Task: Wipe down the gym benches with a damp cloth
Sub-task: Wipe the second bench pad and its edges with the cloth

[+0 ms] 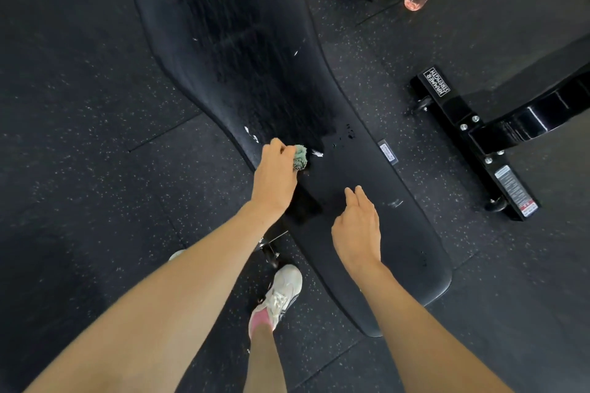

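Bare forearms reach out over a speckled black rubber floor. The left hand grips a bunched green cloth, fingers curled round it, pressing it on the black gym bench at the edge of a dark wet patch. The right hand is low over the dry pad, fingers straight and together, holding nothing. Farther right stands a Hammer Strength frame.

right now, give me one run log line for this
left hand: grips green cloth on bench pad | right hand: open over pad | pad beyond cloth looks wet
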A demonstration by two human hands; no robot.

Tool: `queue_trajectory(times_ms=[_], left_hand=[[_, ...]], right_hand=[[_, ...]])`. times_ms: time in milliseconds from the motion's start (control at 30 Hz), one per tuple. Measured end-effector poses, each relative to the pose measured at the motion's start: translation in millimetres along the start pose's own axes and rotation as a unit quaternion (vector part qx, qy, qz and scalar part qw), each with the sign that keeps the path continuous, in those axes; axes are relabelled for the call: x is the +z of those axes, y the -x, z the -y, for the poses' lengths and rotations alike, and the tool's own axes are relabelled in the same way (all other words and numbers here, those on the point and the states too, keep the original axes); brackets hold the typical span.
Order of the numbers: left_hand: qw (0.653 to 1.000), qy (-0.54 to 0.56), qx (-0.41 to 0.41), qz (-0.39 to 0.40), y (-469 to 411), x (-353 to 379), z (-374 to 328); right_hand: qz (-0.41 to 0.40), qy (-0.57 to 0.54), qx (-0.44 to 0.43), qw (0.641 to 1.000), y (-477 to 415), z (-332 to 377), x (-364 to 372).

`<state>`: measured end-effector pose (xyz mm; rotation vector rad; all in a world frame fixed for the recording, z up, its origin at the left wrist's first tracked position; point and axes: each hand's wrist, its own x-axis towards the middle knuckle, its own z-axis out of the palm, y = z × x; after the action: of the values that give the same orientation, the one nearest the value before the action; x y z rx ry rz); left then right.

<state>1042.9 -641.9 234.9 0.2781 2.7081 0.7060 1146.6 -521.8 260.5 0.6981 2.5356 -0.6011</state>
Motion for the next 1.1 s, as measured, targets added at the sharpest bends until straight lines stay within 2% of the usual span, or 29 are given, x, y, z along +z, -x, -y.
queue_trajectory(times_ms=[133,233,400,533,600,667,733,800,933,1100], left_hand=[[0.999,-0.026,-0.018,0.003,20,20,-19],[0.999,-0.018,0.024,0.033,36,33,-23],[0.99,-0.02,0.084,0.113,52,44,-24],[0.959,0.0,0.16,0.232,44,35,-15],[0.969,0.038,0.144,0.199,36,22,-10],[0.988,0.059,0.099,0.106,18,9,-8],[0.997,0.051,0.056,0.014,-5,0,-7],[0.999,0.026,0.013,-0.025,-25,1,-11],[0.999,-0.016,-0.026,-0.013,-25,17,-31],[0.996,-0.034,0.049,0.065,6,32,-48]], right_hand=[[0.003,-0.004,0.0,1.0,-3,-7,0],[0.006,-0.011,0.009,1.0,-4,-13,3],[0.016,-0.022,0.019,0.999,-5,-18,1],[0.03,-0.022,0.016,0.999,-12,-22,-7],[0.035,-0.026,0.018,0.999,-14,-23,-10],[0.028,-0.029,0.021,0.999,-15,-24,-12],[0.022,-0.037,0.024,0.999,-17,-23,-12],[0.018,-0.045,0.025,0.999,-19,-22,-13],[0.012,-0.051,0.028,0.998,-26,-26,-16],[0.02,-0.102,0.036,0.994,-31,-35,-21]])
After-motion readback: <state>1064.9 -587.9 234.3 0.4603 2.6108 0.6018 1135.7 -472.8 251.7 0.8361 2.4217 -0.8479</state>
